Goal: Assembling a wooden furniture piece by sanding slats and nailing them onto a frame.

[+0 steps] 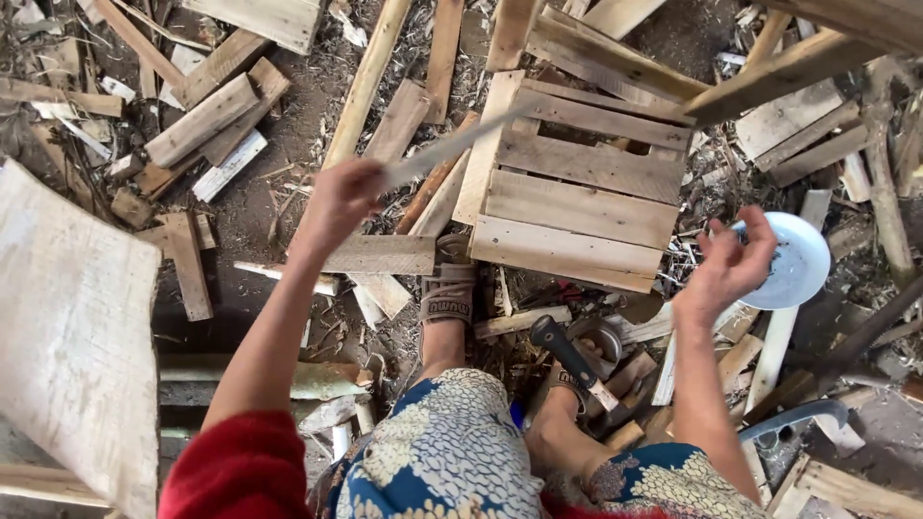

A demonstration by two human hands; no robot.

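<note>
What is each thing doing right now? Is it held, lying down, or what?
Left hand: raised, gripping the thin wooden slat.
Thin wooden slat: held up, blurred.
Right hand: raised, fingers pinched, beside the white dish; contents too small to tell.
White dish: lying among the scraps.
Hammer: lying by the feet, unheld.
Wooden pallet: lying flat on the ground.
</note>
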